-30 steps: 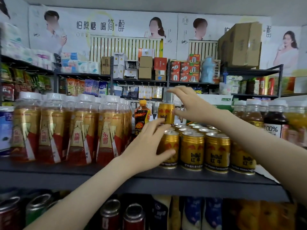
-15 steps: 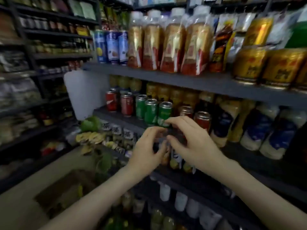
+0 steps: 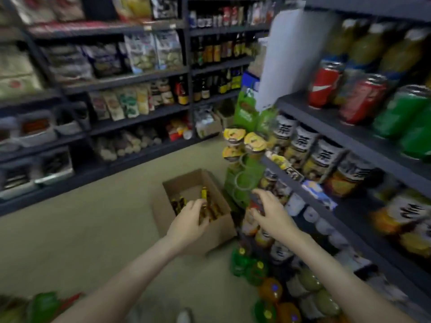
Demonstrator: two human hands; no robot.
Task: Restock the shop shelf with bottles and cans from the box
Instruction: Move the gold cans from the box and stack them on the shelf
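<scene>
An open cardboard box (image 3: pixel 219 226) stands on the floor beside the shelf unit, with several dark bottles with yellow caps (image 3: pixel 205 194) inside. My left hand (image 3: pixel 190 220) hangs over the box's near edge, fingers loosely curled, holding nothing that I can see. My right hand (image 3: pixel 270 210) is stretched out to the right of the box, in front of the lower shelf, fingers spread and empty. The dark shelf (image 3: pixel 326 113) on the right carries red and green cans (image 3: pixel 363 99) and rows of bottles. The picture is blurred.
A green display stand (image 3: pixel 242 180) with yellow-lidded cups stands just behind the box. Green and orange bottles (image 3: pixel 263 273) crowd the lowest shelf near my right arm. Shelves of snack bags (image 3: pixel 140 54) line the far wall across the beige floor (image 3: pixel 93 229).
My view has swung down from the top shelf of golden cans to the floor. Both hands left the cans and dropped toward the box.
</scene>
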